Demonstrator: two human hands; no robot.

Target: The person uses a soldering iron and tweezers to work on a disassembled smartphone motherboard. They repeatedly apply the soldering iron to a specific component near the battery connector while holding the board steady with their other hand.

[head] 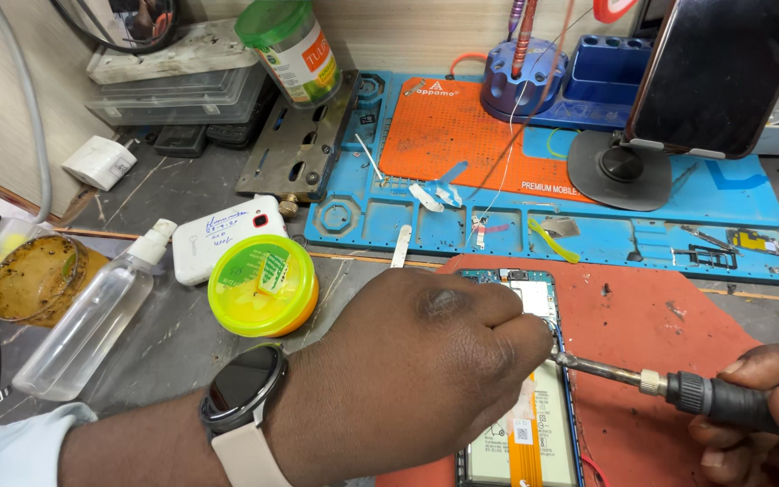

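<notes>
Left hand (426,361): closed into a loose fist over the upper part of the opened phone with its back cover off (534,397); fingers curled down onto the exposed board, pressing on it; whether anything small is pinched under the fingers cannot be told; dark round smartwatch on a pale strap (241,388) on the wrist; light sleeve at the lower left edge
Right hand (768,406): wrapped tight around the black handle of the soldering iron with a metal shaft (669,383); fingers closed on the grip at the right edge
Iron tip: pointing left, meeting the phone's upper right edge just beside the left knuckles
Phone: lying flat on the red-brown rubber mat (660,334), lower centre; grey battery and orange flat ribbon cable (525,442) showing below the fist
Blue repair mat with moulded compartments (750,194): behind the red mat; orange perforated pad (453,126) set in it; small screws, white scraps and a yellow strip scattered in its trays
Dark smartphone on a round grey stand (714,72): upright, upper right, screen off
Round yellow-green lidded tub (261,284): just left of the left wrist
Clear plastic spray bottle with a white nozzle (87,320): lying tilted at the left
White rectangular box with a red button (227,236): behind the tub
Green-capped jar (290,50): tilted at the back; clear plastic cases beside it
</notes>
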